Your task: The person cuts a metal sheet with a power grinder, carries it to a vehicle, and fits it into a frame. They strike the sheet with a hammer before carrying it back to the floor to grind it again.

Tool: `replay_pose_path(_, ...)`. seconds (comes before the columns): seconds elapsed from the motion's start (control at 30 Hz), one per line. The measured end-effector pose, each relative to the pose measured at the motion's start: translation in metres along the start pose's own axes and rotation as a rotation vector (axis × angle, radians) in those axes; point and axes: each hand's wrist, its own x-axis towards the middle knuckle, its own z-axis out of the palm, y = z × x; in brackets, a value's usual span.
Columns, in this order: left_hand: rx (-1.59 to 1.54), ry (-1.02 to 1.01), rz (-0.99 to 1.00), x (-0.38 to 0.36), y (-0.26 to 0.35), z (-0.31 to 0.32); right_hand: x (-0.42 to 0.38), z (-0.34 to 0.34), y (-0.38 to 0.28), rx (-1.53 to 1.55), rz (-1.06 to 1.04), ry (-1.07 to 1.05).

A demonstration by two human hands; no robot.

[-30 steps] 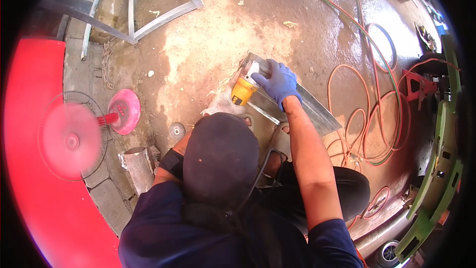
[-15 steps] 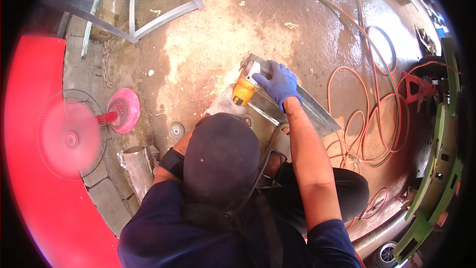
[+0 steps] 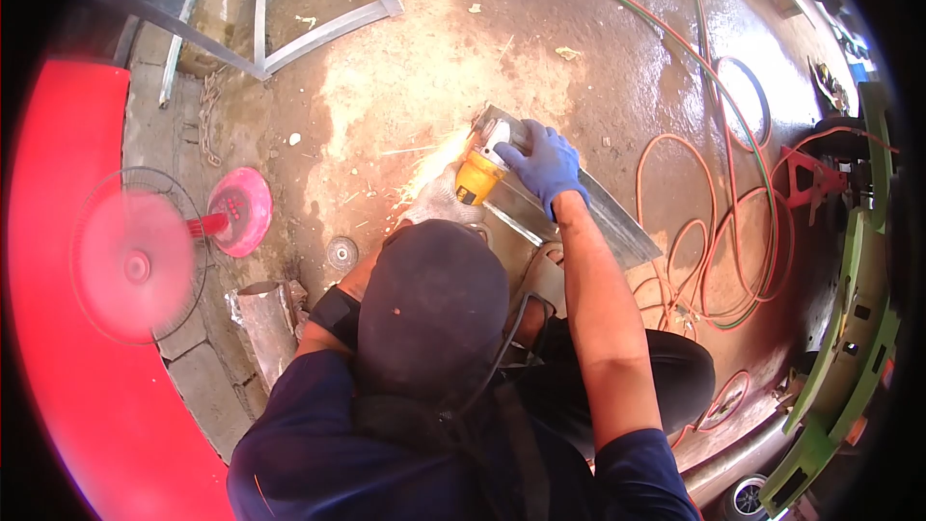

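Observation:
A yellow angle grinder [image 3: 479, 177] with a silver gear head sits low over the floor, its front end against the end of a long grey metal bar [image 3: 617, 217]. My left hand [image 3: 442, 199], in a pale knit glove, is closed around the grinder's body, partly hidden by the cap in front. My right hand [image 3: 546, 166], in a blue glove, is closed over the bar, fingers across its far edge. Its thumb lies by the gear head. Bright sparks [image 3: 434, 166] spray from the grinder toward the lower left. The grinder's disc is hidden.
A pink-based fan [image 3: 241, 212] spins at left beside a red panel [image 3: 58, 328]. A loose disc [image 3: 341, 253] lies near my left arm. Red and green hoses [image 3: 709, 232] coil at right. A metal frame [image 3: 323, 37] stands top left; green metal parts [image 3: 844, 318] line the far right.
The spark spray looks longer and more distinct than before. More of the left glove shows beside the grinder. The right hand and the bar stay almost in place.

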Motion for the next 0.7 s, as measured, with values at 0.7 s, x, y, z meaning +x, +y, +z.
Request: replay_pose_path(0.7,-0.097,0.193,0.160,-0.002,-0.008,0.012,0.000,-0.004,-0.003,-0.022,0.015,-0.038)
